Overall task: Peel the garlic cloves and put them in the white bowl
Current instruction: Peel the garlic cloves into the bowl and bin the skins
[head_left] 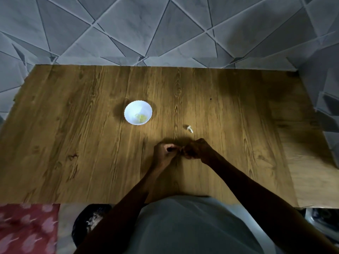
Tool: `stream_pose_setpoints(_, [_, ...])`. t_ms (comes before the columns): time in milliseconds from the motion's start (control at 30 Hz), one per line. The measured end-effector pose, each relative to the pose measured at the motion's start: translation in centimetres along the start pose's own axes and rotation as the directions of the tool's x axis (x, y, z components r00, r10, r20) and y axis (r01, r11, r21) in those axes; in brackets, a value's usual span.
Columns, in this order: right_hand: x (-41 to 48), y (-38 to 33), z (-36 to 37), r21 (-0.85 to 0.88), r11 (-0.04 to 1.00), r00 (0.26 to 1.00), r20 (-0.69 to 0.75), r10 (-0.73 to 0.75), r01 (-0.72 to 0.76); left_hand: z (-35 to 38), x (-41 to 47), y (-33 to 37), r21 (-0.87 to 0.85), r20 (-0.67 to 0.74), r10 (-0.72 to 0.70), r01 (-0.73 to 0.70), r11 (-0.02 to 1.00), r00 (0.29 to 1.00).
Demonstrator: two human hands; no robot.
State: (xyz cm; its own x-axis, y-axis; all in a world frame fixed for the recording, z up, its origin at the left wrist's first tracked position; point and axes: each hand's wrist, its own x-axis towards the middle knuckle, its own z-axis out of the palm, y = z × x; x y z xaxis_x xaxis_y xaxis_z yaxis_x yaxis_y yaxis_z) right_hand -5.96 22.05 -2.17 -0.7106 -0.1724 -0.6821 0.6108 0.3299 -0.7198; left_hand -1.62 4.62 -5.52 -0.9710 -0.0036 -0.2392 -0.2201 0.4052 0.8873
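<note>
A wooden table (73,143) sits among grey triangle-patterned tiles (165,24), a red flowered cloth (27,228) beside its near-left corner.

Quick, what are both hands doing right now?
Left hand: curled, pinching a small thing, likely a garlic clove.
Right hand: curled, pinching the same thing.

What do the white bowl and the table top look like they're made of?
The small round white bowl looks like glazed ceramic or opal glass, perhaps plastic: smooth, even white, scalloped rim. The brown table top is probably wood-look laminate or veneer: plank lines, flat grain, dull sheen.
</note>
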Motion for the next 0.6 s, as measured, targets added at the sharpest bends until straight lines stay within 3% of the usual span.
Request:
stream_pose_setpoints(67, [0.1,0.0,0.0,0.054,0.998,1.0,0.005,0.016,-0.016,-0.2,0.3,-0.1,0.005,0.025,0.001,-0.001,1.0,1.0])
stream_pose_setpoints(133, [-0.3,0.1,0.4,-0.006,1.0,0.998,-0.059,-0.023,0.022,-0.7,0.9,0.1,-0.033,0.086,-0.063,0.066,0.997,0.994])
stream_pose_setpoints(200, [-0.4,0.6,0.8,-0.2,0.957,0.957,-0.162,-0.242,0.208,-1.4,1.5,0.7,-0.162,0.183,-0.157,0.187,0.969,0.971])
stream_pose_setpoints(267, [-0.2,1.1,1.3,-0.415,0.817,0.857,-0.147,-0.495,0.401,-2.0,1.8,1.4,-0.278,0.251,-0.205,0.273,0.921,0.946])
stream_pose_setpoints(333, [-0.3,1.4,1.8,-0.496,0.734,0.804,-0.113,-0.584,0.464,-2.6,1.8,2.1,-0.403,0.301,-0.249,0.36,0.842,0.92])
stream_pose_setpoints(433, [-0.2,1.2,2.2,-0.515,0.718,0.794,-0.111,-0.597,0.468,-2.8,1.9,2.3,-0.522,0.348,-0.314,0.461,0.718,0.883])
stream_pose_setpoints(500, [-0.2,1.1,1.9,-0.509,0.713,0.787,-0.104,-0.608,0.483,-3.0,2.0,2.3,-0.496,0.349,-0.315,0.459,0.737,0.883])
stream_pose_setpoints(600, [-0.2,0.7,0.9,-0.51,0.705,0.779,-0.101,-0.619,0.494,-3.3,2.0,3.0,-0.36,0.327,-0.238,0.354,0.863,0.914])
